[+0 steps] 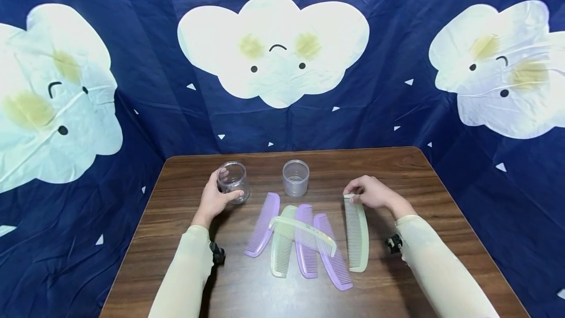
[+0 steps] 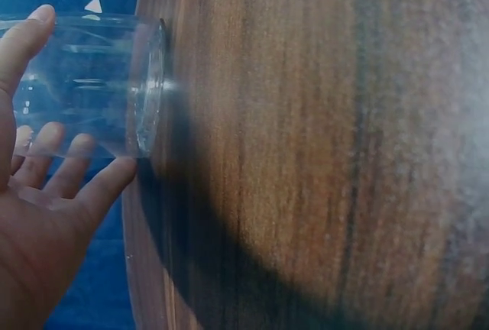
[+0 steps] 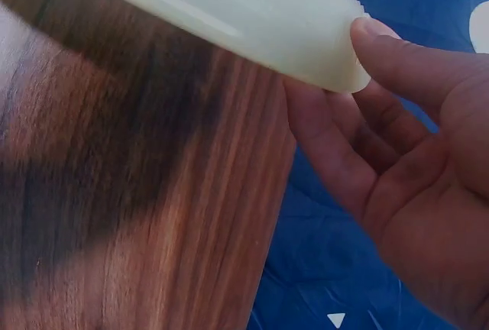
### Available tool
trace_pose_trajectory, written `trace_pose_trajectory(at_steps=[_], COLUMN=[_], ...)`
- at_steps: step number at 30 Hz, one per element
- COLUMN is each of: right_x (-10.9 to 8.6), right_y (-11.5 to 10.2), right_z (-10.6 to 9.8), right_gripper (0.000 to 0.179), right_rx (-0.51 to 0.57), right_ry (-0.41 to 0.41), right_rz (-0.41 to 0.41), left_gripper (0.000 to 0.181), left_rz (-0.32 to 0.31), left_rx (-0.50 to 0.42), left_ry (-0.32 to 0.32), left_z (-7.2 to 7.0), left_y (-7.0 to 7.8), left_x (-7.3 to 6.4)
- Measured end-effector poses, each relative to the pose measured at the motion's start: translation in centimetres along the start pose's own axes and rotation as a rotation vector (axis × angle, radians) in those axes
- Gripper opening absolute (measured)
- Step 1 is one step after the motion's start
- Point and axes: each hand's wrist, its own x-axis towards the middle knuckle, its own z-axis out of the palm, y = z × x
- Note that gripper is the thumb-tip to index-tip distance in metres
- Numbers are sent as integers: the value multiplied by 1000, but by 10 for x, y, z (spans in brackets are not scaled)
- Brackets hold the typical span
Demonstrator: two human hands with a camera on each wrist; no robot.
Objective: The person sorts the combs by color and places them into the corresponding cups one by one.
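My left hand (image 1: 214, 199) holds a clear plastic jar (image 1: 238, 175) at the table's back left, thumb on one side and fingers round the other. In the left wrist view the jar (image 2: 92, 85) has its base near the wooden surface. On the right, my right hand (image 1: 372, 193) pinches one end of a pale green comb (image 1: 359, 239) between thumb and fingers. Its teeth face left in the head view, and its free end points toward the front of the table. The right wrist view shows the pinched end of this comb (image 3: 298, 40) close up.
A second clear jar (image 1: 295, 185) stands at the back middle. Mid-table lie a purple comb (image 1: 264, 225) and a group of overlapping combs: a green comb (image 1: 280, 254), two purple combs (image 1: 306, 264) and a green comb (image 1: 304, 232) across them. Blue cloth (image 1: 282, 126) hangs behind.
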Motion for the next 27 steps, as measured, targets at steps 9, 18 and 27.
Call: trace_pose_trajectory(at_steps=[9, 18, 27], right_x=[-11, -19, -20], right_y=[-8, -27, -39], right_z=[-10, -22, -31], right_gripper=[23, 20, 21], right_rx=[222, 170, 191], right_ry=[-24, -3, 35], right_rz=[29, 2, -37], left_gripper=[97, 95, 96], left_rz=[-12, -19, -35], left_rx=[-9, -6, 12], left_ry=[3, -10, -10], left_z=[0, 0, -4], left_y=[-3, -3, -2], left_x=[0, -1, -3])
